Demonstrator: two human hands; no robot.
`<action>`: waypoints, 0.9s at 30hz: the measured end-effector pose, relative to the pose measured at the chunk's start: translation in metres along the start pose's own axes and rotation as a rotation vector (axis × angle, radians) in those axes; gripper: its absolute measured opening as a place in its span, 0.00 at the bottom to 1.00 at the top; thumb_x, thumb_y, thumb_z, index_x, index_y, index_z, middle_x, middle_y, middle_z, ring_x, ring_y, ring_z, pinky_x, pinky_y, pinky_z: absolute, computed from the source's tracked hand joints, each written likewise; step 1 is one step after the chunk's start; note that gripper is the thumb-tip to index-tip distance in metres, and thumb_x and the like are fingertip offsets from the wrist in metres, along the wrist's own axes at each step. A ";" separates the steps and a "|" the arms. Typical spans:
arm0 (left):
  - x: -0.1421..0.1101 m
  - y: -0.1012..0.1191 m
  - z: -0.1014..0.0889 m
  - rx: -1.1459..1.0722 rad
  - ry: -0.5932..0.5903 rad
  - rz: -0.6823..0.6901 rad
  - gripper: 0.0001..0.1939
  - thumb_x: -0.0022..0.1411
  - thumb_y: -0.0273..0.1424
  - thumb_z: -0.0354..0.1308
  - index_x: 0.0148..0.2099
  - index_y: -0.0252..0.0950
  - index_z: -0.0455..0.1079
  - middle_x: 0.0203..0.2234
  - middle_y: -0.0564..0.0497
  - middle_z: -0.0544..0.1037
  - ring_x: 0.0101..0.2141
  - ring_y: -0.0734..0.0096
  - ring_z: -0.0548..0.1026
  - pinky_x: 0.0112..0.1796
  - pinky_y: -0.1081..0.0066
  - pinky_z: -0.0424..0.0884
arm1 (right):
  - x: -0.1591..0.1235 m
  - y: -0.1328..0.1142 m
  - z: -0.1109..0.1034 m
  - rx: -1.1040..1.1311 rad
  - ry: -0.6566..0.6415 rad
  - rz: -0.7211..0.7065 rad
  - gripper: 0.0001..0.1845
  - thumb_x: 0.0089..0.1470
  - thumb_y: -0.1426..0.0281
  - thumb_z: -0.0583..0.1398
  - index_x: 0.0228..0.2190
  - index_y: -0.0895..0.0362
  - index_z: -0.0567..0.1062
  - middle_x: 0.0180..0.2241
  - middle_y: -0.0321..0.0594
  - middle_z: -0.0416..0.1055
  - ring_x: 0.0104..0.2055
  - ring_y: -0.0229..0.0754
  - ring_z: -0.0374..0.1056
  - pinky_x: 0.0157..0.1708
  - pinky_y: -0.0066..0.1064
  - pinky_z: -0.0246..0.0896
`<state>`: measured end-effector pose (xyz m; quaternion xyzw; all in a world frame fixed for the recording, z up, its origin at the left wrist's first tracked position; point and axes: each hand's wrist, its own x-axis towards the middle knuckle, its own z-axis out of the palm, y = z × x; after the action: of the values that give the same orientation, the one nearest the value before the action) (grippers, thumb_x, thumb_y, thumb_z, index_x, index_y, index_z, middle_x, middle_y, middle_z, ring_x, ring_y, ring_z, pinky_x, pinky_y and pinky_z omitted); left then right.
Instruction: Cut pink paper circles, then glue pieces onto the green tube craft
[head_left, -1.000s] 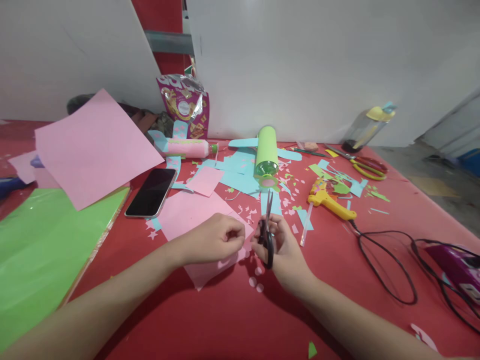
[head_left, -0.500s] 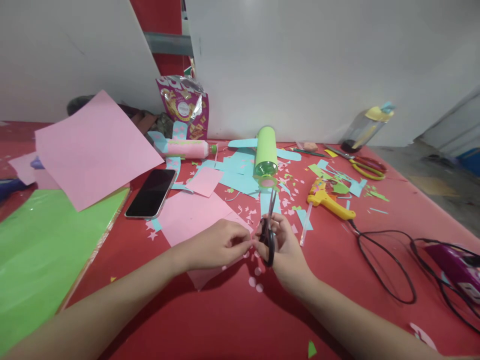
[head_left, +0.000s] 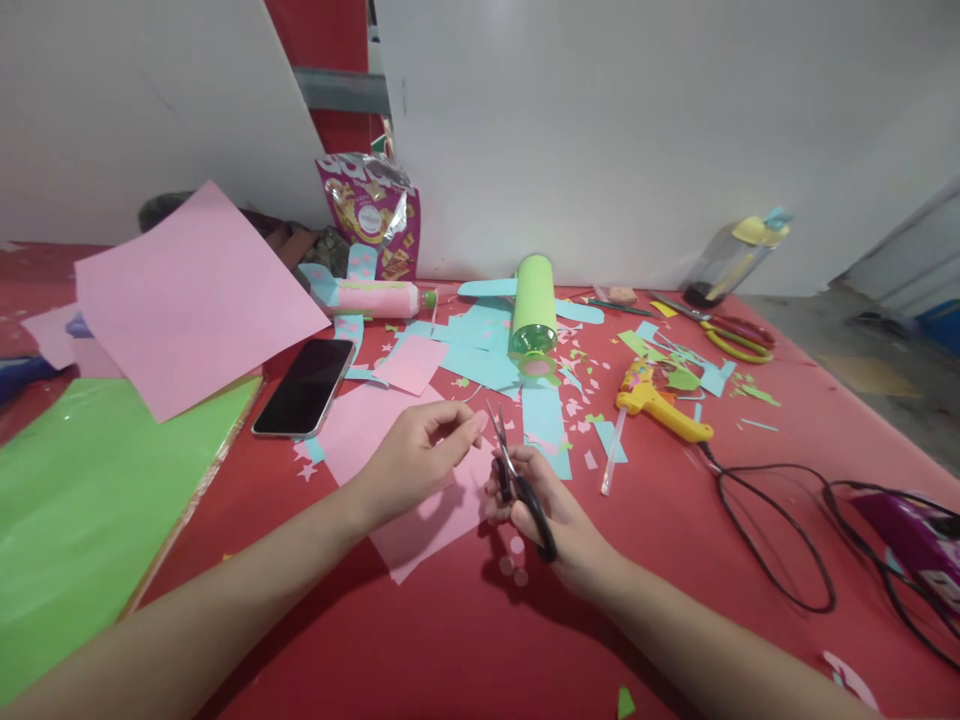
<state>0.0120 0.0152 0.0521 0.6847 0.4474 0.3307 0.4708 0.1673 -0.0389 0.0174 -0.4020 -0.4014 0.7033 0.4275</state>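
Note:
My right hand (head_left: 551,510) is closed around black-handled scissors (head_left: 504,440), whose blades point up and are slightly apart. Left of the blades, my left hand (head_left: 424,450) pinches a small piece of pink paper (head_left: 481,420) between thumb and fingertips. A pink sheet (head_left: 412,545) lies on the table under my left hand. Several small pink paper circles (head_left: 507,566) rest below the scissors. Beyond my hands stands a green paper-covered bottle (head_left: 535,292) lying down, with light blue wing strips (head_left: 487,288) at its sides.
A phone (head_left: 304,388) and a green pack (head_left: 112,520) lie to the left. A pink paper-wrapped bottle (head_left: 375,298) is at the back. To the right are a yellow glue gun (head_left: 664,408) with its cable, larger scissors (head_left: 739,338) and a clear bottle (head_left: 724,262). Paper scraps are scattered around.
My left hand has moved up and slightly left, away from my right hand. The scissors have turned from nearly upright to tilted left, their blades now near the small pink piece.

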 end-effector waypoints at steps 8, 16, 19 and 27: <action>-0.001 0.002 0.003 -0.045 -0.035 0.002 0.12 0.57 0.29 0.48 0.21 0.35 0.60 0.18 0.57 0.66 0.21 0.79 0.62 0.25 0.77 0.60 | -0.003 0.003 -0.003 -0.019 -0.123 0.096 0.32 0.37 0.48 0.62 0.39 0.50 0.59 0.30 0.30 0.62 0.16 0.25 0.57 0.12 0.20 0.52; -0.004 0.000 0.011 -0.070 -0.006 -0.020 0.13 0.58 0.29 0.47 0.21 0.35 0.59 0.17 0.57 0.65 0.21 0.79 0.61 0.25 0.77 0.59 | -0.003 0.007 -0.004 -0.014 -0.130 0.079 0.30 0.40 0.49 0.61 0.40 0.50 0.59 0.27 0.29 0.62 0.15 0.26 0.57 0.13 0.20 0.51; -0.006 -0.002 0.014 -0.068 0.022 -0.030 0.13 0.58 0.30 0.47 0.22 0.35 0.60 0.18 0.57 0.65 0.21 0.79 0.62 0.25 0.77 0.59 | -0.004 0.007 -0.004 -0.008 -0.121 0.081 0.30 0.40 0.49 0.60 0.41 0.50 0.59 0.26 0.29 0.63 0.15 0.26 0.57 0.13 0.20 0.50; -0.010 -0.001 0.023 -0.148 0.079 -0.077 0.13 0.59 0.30 0.46 0.22 0.35 0.60 0.17 0.58 0.66 0.20 0.79 0.63 0.25 0.77 0.61 | -0.006 0.006 -0.002 -0.035 -0.109 0.065 0.29 0.41 0.49 0.60 0.41 0.50 0.59 0.25 0.28 0.62 0.16 0.27 0.58 0.14 0.21 0.52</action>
<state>0.0278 -0.0014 0.0433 0.6167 0.4659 0.3713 0.5145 0.1694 -0.0460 0.0128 -0.3834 -0.4229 0.7306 0.3748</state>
